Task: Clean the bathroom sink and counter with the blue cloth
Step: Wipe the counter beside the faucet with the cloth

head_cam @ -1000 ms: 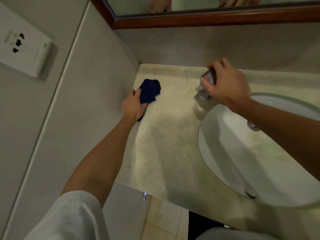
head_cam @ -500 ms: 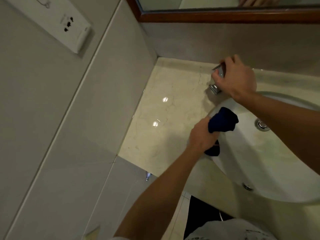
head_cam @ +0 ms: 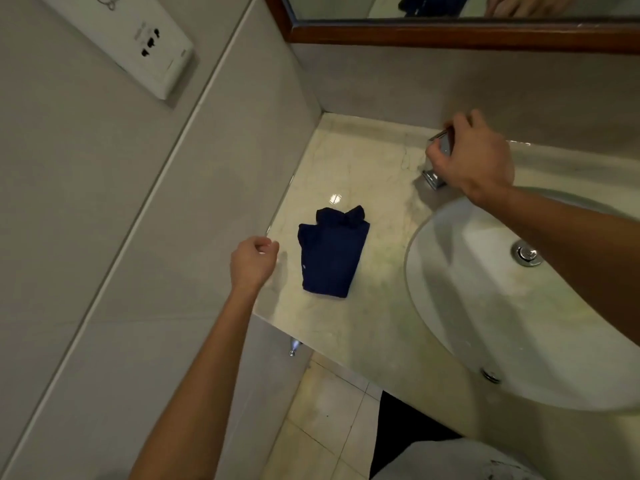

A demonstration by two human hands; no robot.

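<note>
The blue cloth lies folded on the pale marble counter, left of the white sink. My left hand hovers just left of the cloth, fingers loosely curled, holding nothing and apart from the cloth. My right hand grips the chrome tap at the back of the counter, fingers curled over its top. Most of the tap is hidden under that hand.
A tiled wall with a white socket plate rises on the left. A wood-framed mirror hangs above the back wall. The sink has a chrome drain. Floor tiles show below the counter's front edge.
My left hand carried the cloth from the sink rim back onto the counter, let it go and drew away to the left. My right hand stays on the tap.
</note>
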